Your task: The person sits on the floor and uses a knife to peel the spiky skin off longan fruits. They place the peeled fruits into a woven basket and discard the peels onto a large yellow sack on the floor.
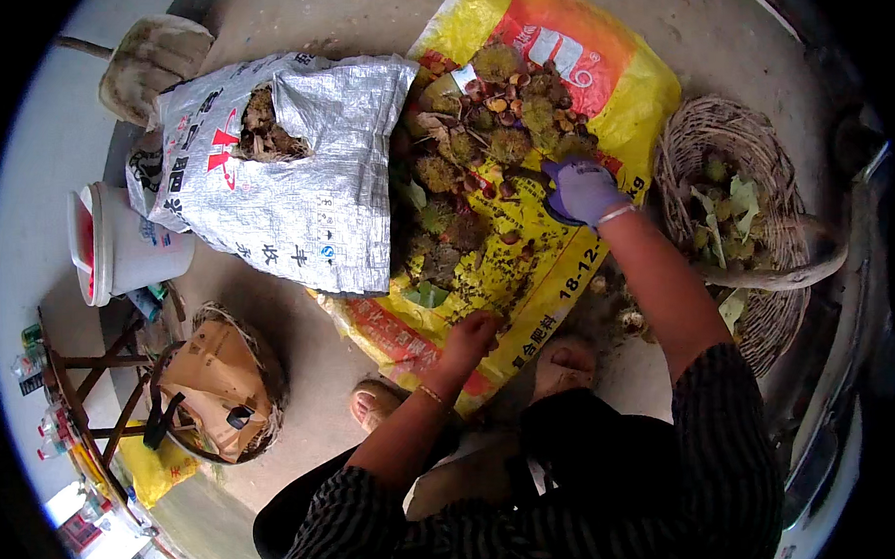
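Chestnut burs (pixel 508 146) and loose brown chestnuts (pixel 497 106) lie heaped on a flattened yellow woven fertilizer sack (pixel 644 88). My right hand (pixel 583 191), in a purple-and-white work glove, is low over the sack at the heap's right side. A dark narrow piece (pixel 527 175) lies by its fingertips; whether the hand grips it is unclear. My left hand (pixel 473 339) is bare and curled into a loose fist above the sack's near part. Nothing shows in it. Small dark debris (pixel 503 277) and a single chestnut (pixel 510 237) lie between the hands.
A silver woven sack (pixel 340 172), torn open over brown husks, adjoins the heap's left side. Right of me stands a wicker basket (pixel 768 157) with burs and leaves. Leftward are a lidded white bucket (pixel 139 231), a basket holding cardboard (pixel 214 384) and a wooden-handled shovel (pixel 155 64).
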### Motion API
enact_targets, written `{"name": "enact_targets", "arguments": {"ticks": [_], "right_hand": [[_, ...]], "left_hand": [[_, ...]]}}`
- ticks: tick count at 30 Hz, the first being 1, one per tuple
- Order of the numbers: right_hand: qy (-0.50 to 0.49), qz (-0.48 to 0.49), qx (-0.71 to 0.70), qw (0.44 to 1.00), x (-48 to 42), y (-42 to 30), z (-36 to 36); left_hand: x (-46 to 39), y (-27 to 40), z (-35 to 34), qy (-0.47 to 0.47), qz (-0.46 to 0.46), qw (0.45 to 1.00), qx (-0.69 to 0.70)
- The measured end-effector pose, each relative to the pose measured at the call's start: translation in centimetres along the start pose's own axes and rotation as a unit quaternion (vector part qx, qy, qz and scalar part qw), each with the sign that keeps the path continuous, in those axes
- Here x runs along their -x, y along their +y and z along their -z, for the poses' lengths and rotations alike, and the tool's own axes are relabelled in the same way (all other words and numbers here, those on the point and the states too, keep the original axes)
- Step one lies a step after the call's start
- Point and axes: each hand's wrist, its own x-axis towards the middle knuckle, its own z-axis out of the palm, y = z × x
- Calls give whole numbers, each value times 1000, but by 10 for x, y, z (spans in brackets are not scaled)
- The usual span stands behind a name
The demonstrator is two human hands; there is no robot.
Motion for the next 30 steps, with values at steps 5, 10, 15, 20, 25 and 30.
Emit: {"name": "enact_targets", "arguments": {"ticks": [5, 10, 15, 20, 25, 30], "right_hand": [[-111, -7, -25, 994, 0, 7, -26], [-20, 16, -98, 995, 33, 13, 0], [-10, 0, -6, 1000, -2, 28, -27], [95, 57, -82, 990, 59, 35, -10], [125, 29, -134, 983, 105, 47, -12], [146, 36, -141, 979, 116, 62, -29]], "left_hand": [[-8, 0, 2, 67, -63, 996, -23], [-30, 10, 22, 153, -233, 918, -281], [-49, 33, -3, 141, -353, 861, -338], [-99, 92, 29, 133, -412, 752, -497], [-150, 139, 12, 111, -224, 738, -627], [-167, 140, -12, 86, -125, 723, -674]]}}
